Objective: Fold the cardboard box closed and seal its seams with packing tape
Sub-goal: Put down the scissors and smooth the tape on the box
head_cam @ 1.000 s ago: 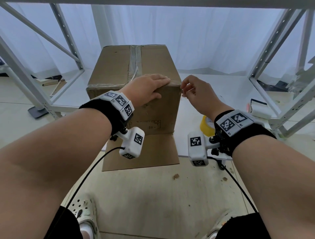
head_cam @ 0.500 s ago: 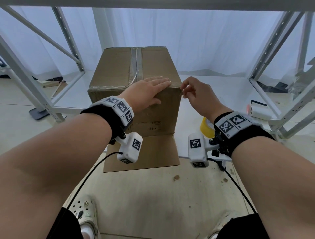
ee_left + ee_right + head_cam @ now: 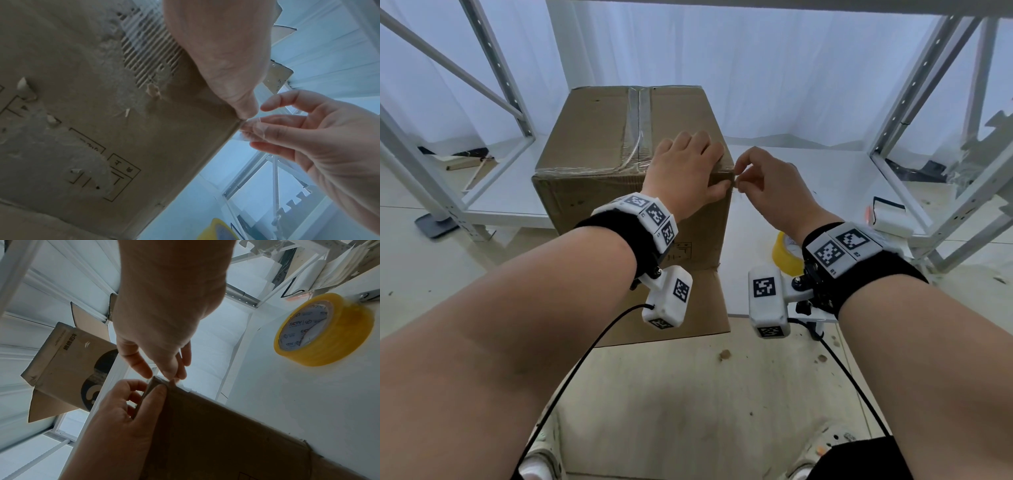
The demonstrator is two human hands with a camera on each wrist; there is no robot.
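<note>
- We find the cardboard box (image 3: 619,144) standing upright on the white bench (image 3: 808,178), its top flaps folded shut.
- A strip of clear tape (image 3: 638,126) runs along the centre seam of the top, and a second strip lies along the near top edge, wrinkled and glossy.
- One flap at the base of the near face lies folded outward over the bench edge.
- The near face, as the left wrist view shows it, is scuffed: the outer paper is torn away in patches, bare corrugation shows near the top, and printed line markings stand lower down.
- The left hand (image 3: 685,171) lies over the near right top corner of the box, fingers on the top, thumb pressed on the near face at the corner. Its grip is a flat press, not a closed hold.
- The right hand (image 3: 767,185) is just beside that corner, off the box. Thumb and forefinger pinch a short loose end of clear tape (image 3: 246,126) at the corner; the other fingers hang loosely curled.
- A yellow tape roll (image 3: 324,329) lies on the bench to the right of the box, apart from it.
- Another cardboard carton (image 3: 68,368) appears in the right wrist view.
</note>
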